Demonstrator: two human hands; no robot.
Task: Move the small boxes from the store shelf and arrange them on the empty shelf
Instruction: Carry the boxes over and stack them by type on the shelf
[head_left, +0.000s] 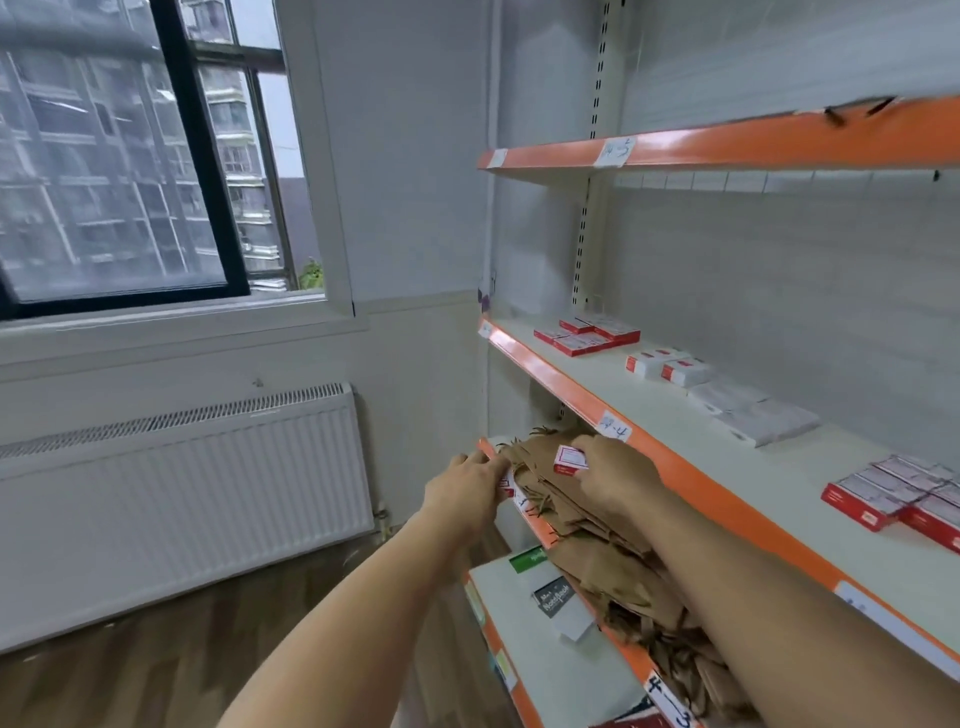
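Mid-task, judging by layout: the cream orange-edged middle shelf (649, 415) at frame right already carries four clusters of small red-and-white cardboard boxes (589, 335); exact count unclear. Right hand (613, 475) pinches one small red-and-white box (569, 460) at centre over brown paper bags (597, 525). Left hand (467, 491): grip hidden, cannot tell.

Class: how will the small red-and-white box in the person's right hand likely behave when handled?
The small box is pinched by the right hand, so it is probably light. Its flat faces suggest it will not roll. It looks like thin card, so perhaps crushable.
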